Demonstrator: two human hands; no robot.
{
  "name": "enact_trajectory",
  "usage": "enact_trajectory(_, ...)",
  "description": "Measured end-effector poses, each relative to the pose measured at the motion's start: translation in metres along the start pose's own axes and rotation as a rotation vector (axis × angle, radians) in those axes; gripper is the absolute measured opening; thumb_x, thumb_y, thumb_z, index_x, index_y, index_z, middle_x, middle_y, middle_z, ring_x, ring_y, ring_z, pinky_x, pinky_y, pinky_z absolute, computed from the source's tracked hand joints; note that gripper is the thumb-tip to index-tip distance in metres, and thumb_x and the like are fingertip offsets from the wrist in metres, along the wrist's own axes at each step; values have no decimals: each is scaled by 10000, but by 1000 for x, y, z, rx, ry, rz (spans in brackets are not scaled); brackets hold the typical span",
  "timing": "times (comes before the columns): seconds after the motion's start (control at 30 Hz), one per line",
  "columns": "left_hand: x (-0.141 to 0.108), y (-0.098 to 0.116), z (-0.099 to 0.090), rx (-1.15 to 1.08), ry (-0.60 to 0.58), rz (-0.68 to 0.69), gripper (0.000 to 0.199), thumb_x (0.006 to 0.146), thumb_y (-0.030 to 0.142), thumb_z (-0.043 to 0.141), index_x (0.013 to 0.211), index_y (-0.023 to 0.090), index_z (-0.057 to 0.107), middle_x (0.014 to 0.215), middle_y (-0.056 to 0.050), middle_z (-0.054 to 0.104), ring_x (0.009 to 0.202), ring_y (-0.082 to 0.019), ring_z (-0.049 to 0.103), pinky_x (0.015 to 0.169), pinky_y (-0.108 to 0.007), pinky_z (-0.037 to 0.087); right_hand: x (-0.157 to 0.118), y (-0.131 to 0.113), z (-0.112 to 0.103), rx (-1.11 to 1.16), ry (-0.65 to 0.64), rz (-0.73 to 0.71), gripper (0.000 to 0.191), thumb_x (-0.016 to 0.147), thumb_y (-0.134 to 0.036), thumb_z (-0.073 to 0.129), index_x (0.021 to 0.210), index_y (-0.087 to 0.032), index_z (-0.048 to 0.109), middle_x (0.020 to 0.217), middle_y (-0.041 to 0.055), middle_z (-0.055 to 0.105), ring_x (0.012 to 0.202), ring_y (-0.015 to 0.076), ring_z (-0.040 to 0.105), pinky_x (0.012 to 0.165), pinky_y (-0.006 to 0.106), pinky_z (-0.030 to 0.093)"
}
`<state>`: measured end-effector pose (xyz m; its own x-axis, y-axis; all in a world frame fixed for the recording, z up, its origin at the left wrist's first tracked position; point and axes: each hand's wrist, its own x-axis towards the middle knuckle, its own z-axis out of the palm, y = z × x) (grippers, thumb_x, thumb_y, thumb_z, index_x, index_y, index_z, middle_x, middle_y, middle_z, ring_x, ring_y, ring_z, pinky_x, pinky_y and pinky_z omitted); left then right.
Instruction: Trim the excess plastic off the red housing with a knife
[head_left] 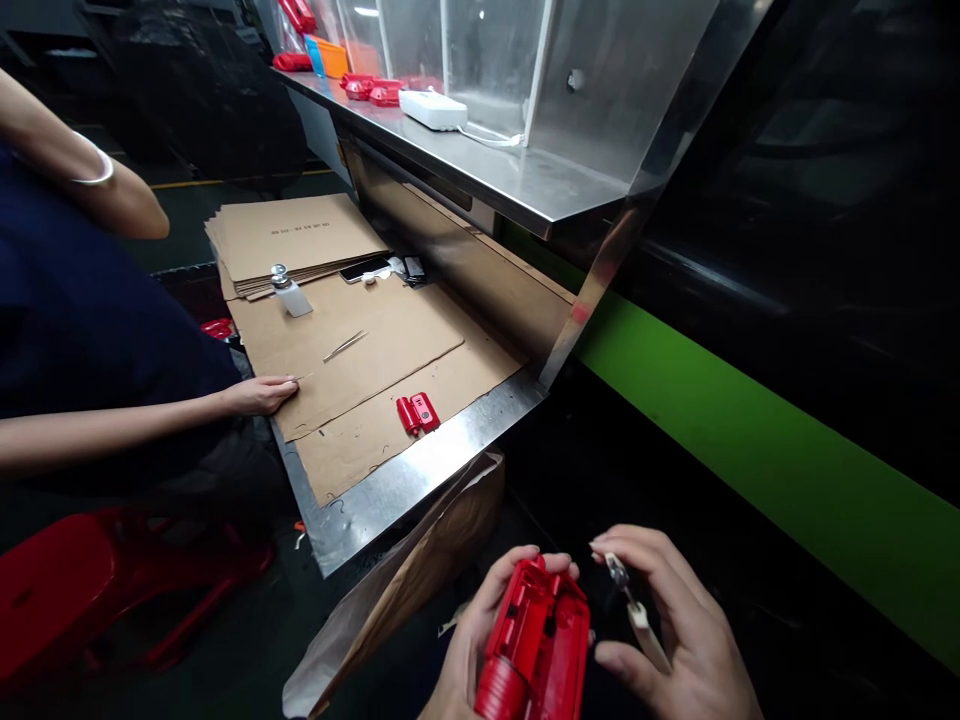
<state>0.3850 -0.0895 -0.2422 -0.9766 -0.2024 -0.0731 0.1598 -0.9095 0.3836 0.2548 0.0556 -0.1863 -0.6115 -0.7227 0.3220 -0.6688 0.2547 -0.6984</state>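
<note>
At the bottom of the view, my left hand (469,645) is wrapped round a red plastic case (551,650). The case has a hollow, troughed inside that faces up, and a ribbed round part at its lower left. Just right of it, my right hand (686,620) curls round a small hand tool with pale handles and a metal middle (637,612). Its exact kind I cannot make out. A gap separates the tool from the case. On the cardboard-covered bench lies a similar red plastic piece (418,412), near the front edge.
A co-worker's hand (262,395) holds a thin item over the cardboard (405,330). Tweezers (345,346), a pump bottle (291,292) and stacked cardboard sheets (300,235) are there too. The metal bench edge (427,470) and a paper bag (420,560) lie ahead. A metal shelf (517,180) overhangs.
</note>
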Motion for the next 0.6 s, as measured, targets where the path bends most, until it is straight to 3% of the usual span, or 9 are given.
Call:
enact_trajectory(0.07, -2, -4, -1, -126, -3, -36, 768, 496, 477, 960, 1193, 291, 697, 1373, -118, 599, 1378, -430, 417, 1175, -607, 287, 8, -4, -2, 59, 14, 19, 441, 884, -541, 659, 1167, -221, 549, 1153, 84, 582, 997, 192, 654, 818, 237, 587)
enact_trajectory(0.13, -4, -9, 1, -208, -4, -39, 585, 585, 557, 887, 1074, 267, 748, 1313, -112, 642, 1355, -434, 446, 1173, -631, 276, 17, -9, -1, 169, -14, 18, 291, 898, -317, 666, 1142, -232, 531, 1117, 55, 600, 973, 161, 649, 820, 226, 573)
enact_trajectory(0.2, -7, -11, 4, -230, 10, -55, 465, 687, 620, 776, 977, 256, 775, 1190, -107, 710, 1323, -410, 490, 1181, -608, 283, 25, -15, 0, 305, -87, 1, 267, 881, -167, 625, 1115, -245, 523, 1061, 25, 620, 951, 146, 640, 809, 236, 565)
enact_trajectory(0.3, -11, -13, 8, -251, 65, -120, 440, 730, 663, 717, 927, 278, 794, 1014, -81, 765, 1291, -384, 530, 1196, -564, 277, 39, -22, 4, 382, -241, -64, 248, 851, -116, 594, 1061, -233, 532, 1018, 21, 634, 918, 163, 613, 788, 292, 542)
enact_trajectory(0.4, -13, -14, 8, -234, 143, -93, 433, 760, 635, 714, 990, 277, 795, 1089, -87, 749, 1271, -396, 543, 1195, -564, 274, 50, -24, 8, 302, -352, -199, 174, 841, -108, 529, 982, -209, 526, 933, 22, 638, 831, 162, 562, 730, 306, 487)
enact_trajectory(0.47, -14, -16, 5, -189, 184, -49, 422, 777, 619, 703, 992, 268, 796, 1114, -94, 740, 1263, -403, 546, 1195, -563, 279, 54, -25, 10, 241, -384, -261, 188, 799, -64, 482, 923, -205, 506, 872, 8, 623, 781, 148, 524, 708, 297, 447)
enact_trajectory(0.6, -16, -18, -2, -114, 217, 0, 389, 791, 608, 693, 929, 261, 804, 953, -84, 771, 1247, -395, 561, 1203, -541, 279, 54, -25, 14, 183, -385, -301, 251, 699, -35, 456, 879, -207, 485, 813, -6, 584, 752, 144, 480, 681, 288, 401)
